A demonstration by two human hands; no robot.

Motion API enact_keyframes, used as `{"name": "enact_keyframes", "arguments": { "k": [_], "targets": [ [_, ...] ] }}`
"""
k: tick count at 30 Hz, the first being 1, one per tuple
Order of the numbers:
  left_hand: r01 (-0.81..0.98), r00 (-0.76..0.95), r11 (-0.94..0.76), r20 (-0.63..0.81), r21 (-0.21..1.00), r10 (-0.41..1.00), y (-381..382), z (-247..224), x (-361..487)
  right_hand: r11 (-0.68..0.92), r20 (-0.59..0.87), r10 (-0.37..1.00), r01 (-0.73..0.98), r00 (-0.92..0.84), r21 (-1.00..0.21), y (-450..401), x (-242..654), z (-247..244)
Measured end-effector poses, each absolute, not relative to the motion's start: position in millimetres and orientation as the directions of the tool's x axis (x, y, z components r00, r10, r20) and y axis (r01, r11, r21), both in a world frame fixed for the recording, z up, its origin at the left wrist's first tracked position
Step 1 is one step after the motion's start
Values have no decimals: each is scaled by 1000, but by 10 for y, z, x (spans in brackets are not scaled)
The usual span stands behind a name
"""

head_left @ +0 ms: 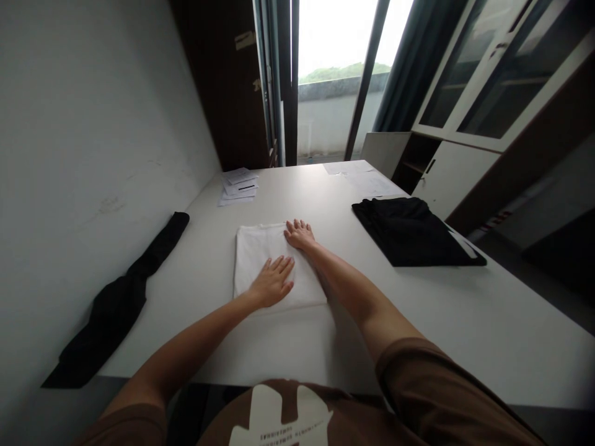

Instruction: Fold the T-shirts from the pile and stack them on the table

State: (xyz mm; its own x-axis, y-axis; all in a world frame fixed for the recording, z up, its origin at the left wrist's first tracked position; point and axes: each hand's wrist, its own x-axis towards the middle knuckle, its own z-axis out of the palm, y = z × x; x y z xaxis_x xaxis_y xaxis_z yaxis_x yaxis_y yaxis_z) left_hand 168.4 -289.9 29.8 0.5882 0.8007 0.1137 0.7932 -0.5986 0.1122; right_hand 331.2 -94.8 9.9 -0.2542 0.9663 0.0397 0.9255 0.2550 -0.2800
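A white cloth [253,260], folded into a flat, roughly square shape, lies on the white table [283,347] in front of me. My left hand [272,282] rests palm down on the middle of the cloth, fingers spread. Farther away, my right hand [300,235] lies flat on the cloth's far right corner, its fingers also apart. Neither hand grips anything.
Black folded clothing [413,232] lies on the table's right side. A long black garment [116,303] lies along the left edge by the wall. Papers [238,187] are at the back left, more sheets [367,179] at the back right. Cabinets stand beyond.
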Motion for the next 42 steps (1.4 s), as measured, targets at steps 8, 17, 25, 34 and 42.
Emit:
{"name": "enact_keyframes", "arguments": {
  "k": [8,17,25,34,42],
  "targets": [
    [467,873,-874,83,133,480,-3290,560,1944,251,37,968,934,-250,-256,-978,3322,138],
    [226,956,-936,123,268,266,-3510,711,2073,264,50,964,929,-260,-258,-1024,3329,219],
    [660,441,-616,441,430,781,-3125,649,1717,553,276,822,814,-498,-177,-1328,3362,339],
    [925,315,-335,131,176,940,-2889,234,1481,617,91,783,750,-616,-238,-1415,3134,180],
    [965,235,-242,79,98,969,-2661,222,1183,449,51,891,861,-451,-237,-1263,3326,207]
  ]
}}
